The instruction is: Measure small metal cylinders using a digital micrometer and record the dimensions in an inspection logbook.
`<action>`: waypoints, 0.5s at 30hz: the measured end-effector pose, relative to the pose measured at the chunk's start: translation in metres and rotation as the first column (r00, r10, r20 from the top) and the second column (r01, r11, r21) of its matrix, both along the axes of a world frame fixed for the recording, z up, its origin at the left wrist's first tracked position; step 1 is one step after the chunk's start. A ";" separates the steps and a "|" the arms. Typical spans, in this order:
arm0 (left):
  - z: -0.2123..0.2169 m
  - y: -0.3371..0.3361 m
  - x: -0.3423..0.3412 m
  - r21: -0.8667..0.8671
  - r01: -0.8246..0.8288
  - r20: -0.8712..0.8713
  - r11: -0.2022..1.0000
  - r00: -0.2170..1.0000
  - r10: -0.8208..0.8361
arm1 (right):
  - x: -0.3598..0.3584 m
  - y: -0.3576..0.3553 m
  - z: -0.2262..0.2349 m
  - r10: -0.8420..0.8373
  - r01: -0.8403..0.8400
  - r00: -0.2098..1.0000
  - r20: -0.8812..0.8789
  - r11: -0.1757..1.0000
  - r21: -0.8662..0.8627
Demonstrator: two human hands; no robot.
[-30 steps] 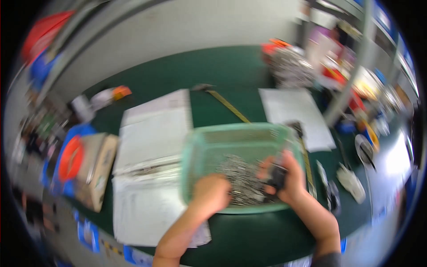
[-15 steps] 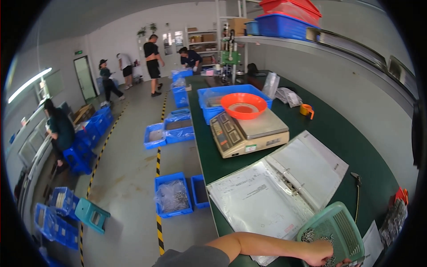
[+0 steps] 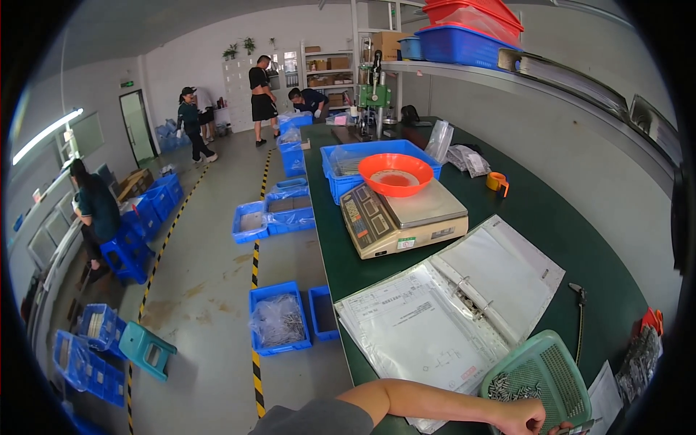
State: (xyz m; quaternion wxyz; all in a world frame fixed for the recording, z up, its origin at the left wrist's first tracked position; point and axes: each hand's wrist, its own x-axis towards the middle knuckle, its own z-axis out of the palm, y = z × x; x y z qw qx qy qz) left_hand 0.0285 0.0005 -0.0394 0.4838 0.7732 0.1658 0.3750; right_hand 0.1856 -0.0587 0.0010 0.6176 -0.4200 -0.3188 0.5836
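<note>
A green plastic basket (image 3: 554,355) with slotted sides stands at the lower right of the bench, with many small metal pins (image 3: 513,388) lying in it. My left hand (image 3: 523,416) is over the basket's near part, its fingers curled together; what they pinch, if anything, is hidden. Only a few fingertips of my right hand (image 3: 561,428) show at the bottom edge, closed on a flat metal tool (image 3: 582,426) that is mostly cut off. Left of the basket lies an open ring binder (image 3: 435,319) with drawing sheets in clear sleeves.
Farther along the green bench (image 3: 536,206) are a counting scale (image 3: 402,217) bearing an orange bowl (image 3: 396,175), a blue crate (image 3: 341,156), a tape roll (image 3: 496,181) and a caliper (image 3: 578,319). Blue crates (image 3: 279,319) and a green stool (image 3: 147,350) stand on the floor. Several people are beyond.
My left hand has drawn back from the pins toward my right hand, uncovering more of them. In the background, people walking have shifted to the right.
</note>
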 end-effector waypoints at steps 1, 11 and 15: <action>0.000 0.000 0.001 0.016 0.001 -0.005 1.000 1.000 -0.001 | -0.004 -0.001 0.003 -0.001 0.001 1.000 -0.001 1.000 0.002; 0.008 -0.008 -0.003 -0.006 -0.027 -0.090 1.000 0.996 0.026 | -0.014 -0.004 0.013 0.043 -0.043 0.999 -0.016 0.999 0.012; 0.011 -0.008 -0.004 -0.020 -0.003 -0.084 1.000 0.996 0.002 | -0.015 -0.003 0.014 0.040 -0.039 0.999 -0.012 0.999 0.018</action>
